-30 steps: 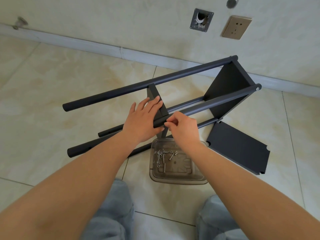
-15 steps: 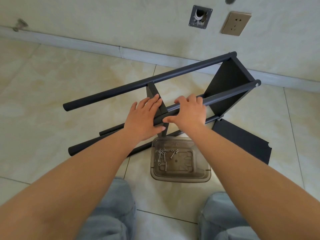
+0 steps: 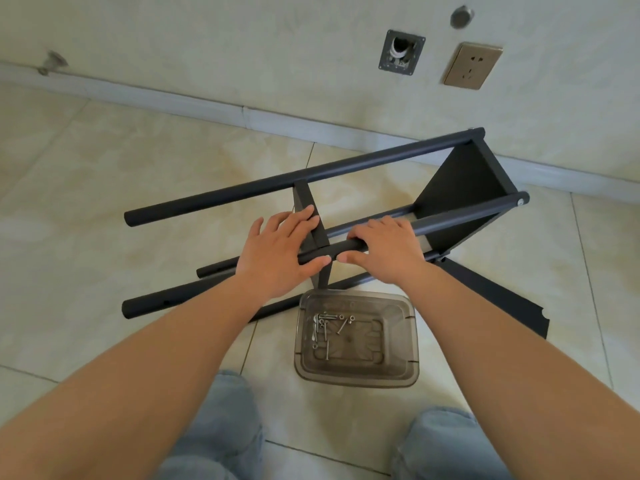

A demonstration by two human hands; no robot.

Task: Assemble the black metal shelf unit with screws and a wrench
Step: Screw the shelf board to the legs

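The right hand has left the spot by the middle panel where its fingertips were pinched a second ago and now lies over the near upper pole, fingers curled over the top and thumb underneath, gripping it. The left hand has hardly shifted.

Nearest are the person's knees in pale blue jeans, on the tiled floor. Just beyond them, between the two forearms, sits a clear smoky plastic tray with a small heap of screws in its left half; whether a wrench lies among them is too small to tell.

Past the tray lies the black shelf unit on its side — four round poles running from lower left to upper right. The left hand rests with flat, nearly straight fingers against the middle shelf panel, its thumb tucked under the same near upper pole, just beside the right thumb; the two thumbs almost meet. The end shelf panel is fixed at the right ends of the poles, and a silver screw head shows in the tip of the near upper pole.

To the right, a loose black shelf panel lies flat on the floor, partly hidden by the right forearm, close to the frame's lower right corner.

Farthest off — the baseboard along the wall, with a wall socket and a square metal plate round a pipe opening above it.
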